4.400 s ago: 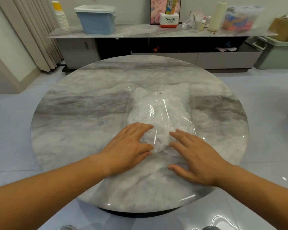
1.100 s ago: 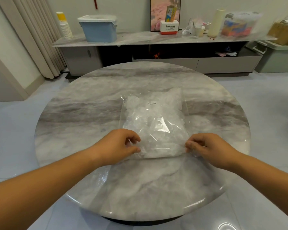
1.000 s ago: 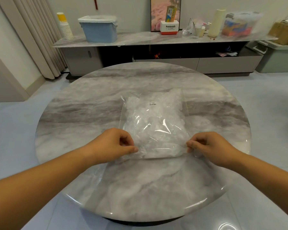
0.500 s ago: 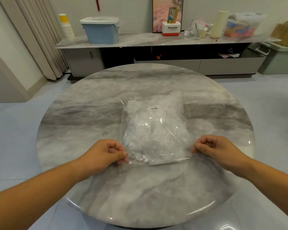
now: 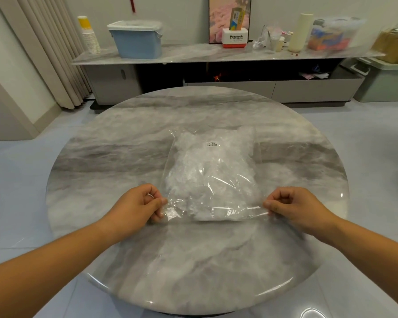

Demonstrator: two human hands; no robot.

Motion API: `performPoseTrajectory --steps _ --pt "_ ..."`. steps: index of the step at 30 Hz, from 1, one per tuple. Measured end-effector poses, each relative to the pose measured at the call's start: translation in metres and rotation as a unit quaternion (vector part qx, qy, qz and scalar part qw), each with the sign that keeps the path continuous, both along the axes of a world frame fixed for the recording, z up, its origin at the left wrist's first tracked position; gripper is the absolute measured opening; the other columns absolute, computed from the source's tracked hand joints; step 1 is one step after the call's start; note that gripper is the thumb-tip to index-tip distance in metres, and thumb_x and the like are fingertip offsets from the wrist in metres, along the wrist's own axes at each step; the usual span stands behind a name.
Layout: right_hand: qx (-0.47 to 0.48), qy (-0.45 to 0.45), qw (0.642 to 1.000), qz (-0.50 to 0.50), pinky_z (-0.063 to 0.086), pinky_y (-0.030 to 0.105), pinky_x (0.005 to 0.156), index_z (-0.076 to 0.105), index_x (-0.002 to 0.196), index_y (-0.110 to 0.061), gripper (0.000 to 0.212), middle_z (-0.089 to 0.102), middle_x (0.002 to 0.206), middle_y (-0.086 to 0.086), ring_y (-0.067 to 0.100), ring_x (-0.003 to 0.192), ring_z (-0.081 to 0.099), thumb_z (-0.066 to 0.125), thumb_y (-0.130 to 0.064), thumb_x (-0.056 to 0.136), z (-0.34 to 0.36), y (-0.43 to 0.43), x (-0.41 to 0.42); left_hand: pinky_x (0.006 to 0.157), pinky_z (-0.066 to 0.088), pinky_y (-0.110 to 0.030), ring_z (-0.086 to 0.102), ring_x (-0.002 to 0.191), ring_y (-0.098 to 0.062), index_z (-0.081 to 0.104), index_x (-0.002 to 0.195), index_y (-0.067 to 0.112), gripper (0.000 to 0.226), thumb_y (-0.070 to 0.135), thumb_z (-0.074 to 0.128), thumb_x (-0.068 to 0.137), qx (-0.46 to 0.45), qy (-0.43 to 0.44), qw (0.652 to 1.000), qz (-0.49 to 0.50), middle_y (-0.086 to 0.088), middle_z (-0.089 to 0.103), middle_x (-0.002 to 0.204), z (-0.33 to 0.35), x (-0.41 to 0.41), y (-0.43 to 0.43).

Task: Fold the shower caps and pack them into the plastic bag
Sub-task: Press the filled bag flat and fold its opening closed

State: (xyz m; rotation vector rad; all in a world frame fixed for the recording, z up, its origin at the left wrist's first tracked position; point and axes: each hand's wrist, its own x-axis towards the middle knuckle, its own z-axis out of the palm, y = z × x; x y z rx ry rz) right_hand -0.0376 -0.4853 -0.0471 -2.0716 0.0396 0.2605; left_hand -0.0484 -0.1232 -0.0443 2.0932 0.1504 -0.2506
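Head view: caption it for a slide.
Left hand and right hand pinch near corners of the plastic bag of shower caps on the table.

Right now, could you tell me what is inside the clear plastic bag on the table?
Crumpled white shower caps fill the plastic bag, bunched in its middle. They overlap, so their number and folding cannot be seen.
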Motion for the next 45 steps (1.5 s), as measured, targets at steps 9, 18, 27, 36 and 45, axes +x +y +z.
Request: performPoseTrajectory --steps 9,18,27,36,45 --pt "-0.141 -0.007 0.988 0.061 0.038 0.014 0.050 0.069 0.078 -0.017 0.018 0.054 0.050 -0.008 0.003 0.046 0.049 0.077 -0.029 0.089 -0.006 0.001 0.008 0.059 0.053 -0.021 0.066 0.058 -0.011 0.062 0.091 0.005 0.017 0.020 0.062 0.098 0.082 0.029 0.996 -0.010 -0.003 0.074 0.069 -0.005 0.001 -0.006" --pt "-0.236 -0.003 0.972 0.007 0.044 0.031 0.066 0.057 0.083 -0.022 0.042 0.065 0.061 -0.007 0.014 0.067 0.062 0.088 -0.047 0.070 -0.010 0.012 0.014 0.057 0.046 -0.028 0.065 0.063 -0.010 0.059 0.086 0.021 0.018 0.035 0.064 0.095 0.208 0.023 0.978 0.003 0.006 0.071 0.068 -0.011 0.008 -0.009" --pt "-0.304 -0.047 0.951 -0.019 0.038 0.032 0.062 0.050 0.077 -0.022 0.050 0.058 0.070 -0.004 0.016 0.067 0.053 0.089 -0.051 0.067 -0.009 0.017 0.011 0.061 0.038 -0.032 0.052 0.071 -0.015 0.042 0.087 0.024 0.030 0.043 0.065 0.091 0.345 -0.098 0.933 -0.009 0.005 0.053 0.089 -0.009 -0.001 -0.014" --pt "-0.301 -0.151 0.937 0.087 0.048 0.027 0.074 0.079 0.090 -0.035 0.003 0.061 0.078 -0.017 0.004 0.080 0.056 0.076 -0.035 0.088 -0.022 0.010 0.007 0.076 0.059 -0.030 0.063 0.116 -0.029 0.057 0.138 0.017 0.076 0.004 0.083 0.068 0.394 -0.298 0.809 -0.319 -0.011 0.057 0.137 -0.028 -0.021 -0.013" --pt "-0.493 -0.259 0.821 0.128 0.034 0.033 0.075 0.078 0.088 -0.026 0.030 0.067 0.091 -0.005 0.023 0.089 0.055 0.051 -0.034 0.097 -0.018 0.021 -0.008 0.121 -0.013 -0.021 -0.024 0.148 0.001 -0.013 0.158 0.028 0.077 0.067 0.012 0.098 0.377 -0.115 0.860 -0.326 0.014 -0.024 0.162 -0.026 -0.039 -0.029"
